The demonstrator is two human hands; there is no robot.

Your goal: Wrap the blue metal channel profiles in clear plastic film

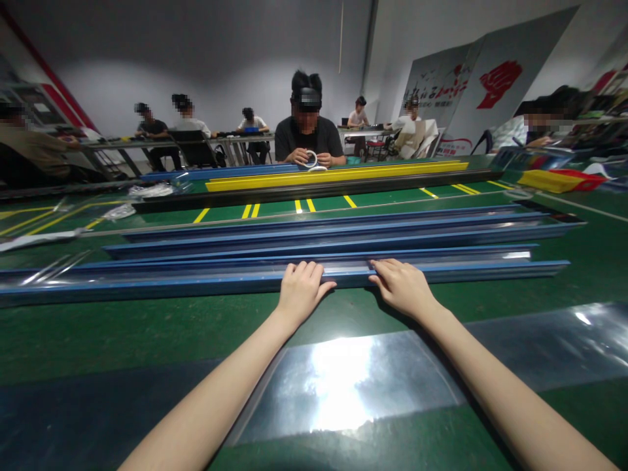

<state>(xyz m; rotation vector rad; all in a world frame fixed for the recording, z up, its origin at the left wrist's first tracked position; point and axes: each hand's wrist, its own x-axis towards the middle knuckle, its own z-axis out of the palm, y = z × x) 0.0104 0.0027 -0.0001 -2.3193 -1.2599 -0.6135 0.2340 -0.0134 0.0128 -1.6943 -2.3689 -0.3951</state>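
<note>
Currently L hand (301, 291) & R hand (403, 285), half-curled, grip nearest blue channel (348, 280).

One camera, on the person's head, looks forward and down at the left hand (300, 289) and right hand (405, 285), close by, and past the green table (147, 333) to the wall (235, 52).

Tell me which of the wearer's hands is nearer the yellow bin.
Right. The right hand rests on the front blue rail, with the yellow bin beyond it to the right; the left hand is on the same rail, farther left.
</note>
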